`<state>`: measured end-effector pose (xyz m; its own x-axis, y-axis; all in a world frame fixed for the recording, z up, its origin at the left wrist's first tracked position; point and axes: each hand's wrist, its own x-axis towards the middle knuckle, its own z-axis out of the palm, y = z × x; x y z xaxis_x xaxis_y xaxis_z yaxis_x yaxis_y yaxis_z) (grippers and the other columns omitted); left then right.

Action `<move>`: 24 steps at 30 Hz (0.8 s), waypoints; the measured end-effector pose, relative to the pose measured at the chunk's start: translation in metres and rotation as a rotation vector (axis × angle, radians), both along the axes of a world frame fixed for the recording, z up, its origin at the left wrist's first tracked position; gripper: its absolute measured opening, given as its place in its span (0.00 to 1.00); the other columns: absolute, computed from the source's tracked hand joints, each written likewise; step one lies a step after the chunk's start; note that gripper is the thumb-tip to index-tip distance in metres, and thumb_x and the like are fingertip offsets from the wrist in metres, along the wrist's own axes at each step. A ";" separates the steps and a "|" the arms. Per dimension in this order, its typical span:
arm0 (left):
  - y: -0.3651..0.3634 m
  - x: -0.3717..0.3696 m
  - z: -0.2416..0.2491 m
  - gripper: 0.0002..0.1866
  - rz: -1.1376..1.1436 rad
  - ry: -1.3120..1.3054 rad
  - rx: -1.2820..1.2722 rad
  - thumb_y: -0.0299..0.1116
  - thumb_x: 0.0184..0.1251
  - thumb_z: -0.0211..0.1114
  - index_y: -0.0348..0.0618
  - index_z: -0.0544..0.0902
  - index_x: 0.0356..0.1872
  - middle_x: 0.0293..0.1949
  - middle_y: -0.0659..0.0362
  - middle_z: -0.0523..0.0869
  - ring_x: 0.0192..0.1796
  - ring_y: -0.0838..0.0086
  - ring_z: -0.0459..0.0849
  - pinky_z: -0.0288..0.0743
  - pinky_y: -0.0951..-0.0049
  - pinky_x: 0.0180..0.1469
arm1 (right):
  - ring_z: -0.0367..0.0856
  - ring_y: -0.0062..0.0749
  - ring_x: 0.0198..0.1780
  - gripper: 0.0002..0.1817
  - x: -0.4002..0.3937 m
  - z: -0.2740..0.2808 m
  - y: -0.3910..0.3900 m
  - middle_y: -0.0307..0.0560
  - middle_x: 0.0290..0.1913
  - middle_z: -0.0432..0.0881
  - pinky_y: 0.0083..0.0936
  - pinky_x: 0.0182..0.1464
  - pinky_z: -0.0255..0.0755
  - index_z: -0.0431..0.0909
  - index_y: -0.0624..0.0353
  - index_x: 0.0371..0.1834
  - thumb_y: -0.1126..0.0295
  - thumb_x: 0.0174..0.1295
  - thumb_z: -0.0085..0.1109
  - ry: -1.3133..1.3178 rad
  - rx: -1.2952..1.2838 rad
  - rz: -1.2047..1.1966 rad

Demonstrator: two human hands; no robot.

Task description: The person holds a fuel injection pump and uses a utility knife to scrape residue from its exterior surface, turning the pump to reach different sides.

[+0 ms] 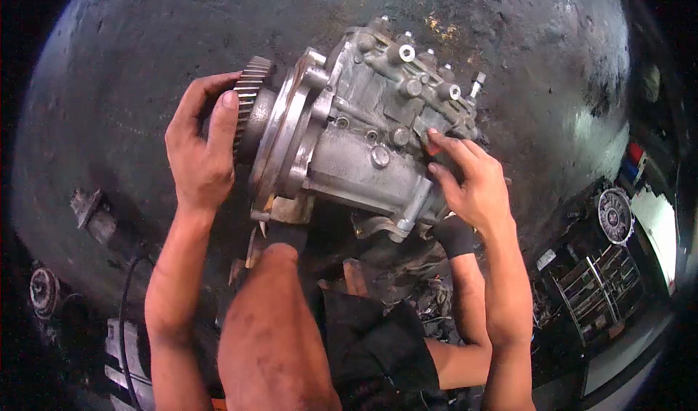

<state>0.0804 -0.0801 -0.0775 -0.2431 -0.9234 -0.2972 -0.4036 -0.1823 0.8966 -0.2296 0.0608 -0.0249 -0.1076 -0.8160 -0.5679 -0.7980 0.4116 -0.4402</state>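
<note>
A grey metal fuel injection pump (356, 149) lies tilted in front of me, with several fittings along its upper side. On its left end is a toothed gear (252, 91). My left hand (203, 142) is closed round the gear's left edge, the thumb on its teeth and the other fingers partly behind. My right hand (472, 182) grips the pump's right end, index finger and thumb curved against the housing. A small red-orange patch (433, 149) shows between those fingers; I cannot tell what it is.
My bent legs (273, 331) and black-covered feet are close below the pump. Dark, oily floor (145, 62) lies around. A metal part (93, 211) lies at left, a round part (45, 292) at lower left. A round disc (616, 215) and a rack (596, 287) are at right.
</note>
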 end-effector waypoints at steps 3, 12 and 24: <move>-0.001 0.001 0.000 0.12 -0.006 -0.037 -0.040 0.32 0.79 0.59 0.33 0.84 0.51 0.43 0.59 0.87 0.47 0.78 0.82 0.74 0.76 0.55 | 0.87 0.50 0.47 0.28 -0.001 -0.004 -0.002 0.50 0.47 0.88 0.36 0.50 0.79 0.82 0.54 0.64 0.77 0.57 0.70 -0.007 0.012 -0.001; 0.000 0.001 0.000 0.11 -0.014 -0.032 -0.036 0.31 0.78 0.59 0.34 0.84 0.51 0.42 0.58 0.87 0.46 0.78 0.82 0.74 0.76 0.54 | 0.88 0.48 0.48 0.28 -0.002 -0.007 -0.007 0.49 0.47 0.88 0.36 0.50 0.79 0.83 0.54 0.64 0.78 0.56 0.70 -0.018 -0.034 0.010; 0.000 0.000 0.001 0.12 -0.006 -0.012 -0.017 0.32 0.79 0.59 0.33 0.84 0.51 0.43 0.59 0.87 0.46 0.78 0.82 0.74 0.76 0.54 | 0.86 0.43 0.43 0.29 -0.005 -0.008 -0.003 0.47 0.45 0.88 0.29 0.44 0.78 0.82 0.54 0.64 0.81 0.55 0.70 -0.031 -0.099 -0.008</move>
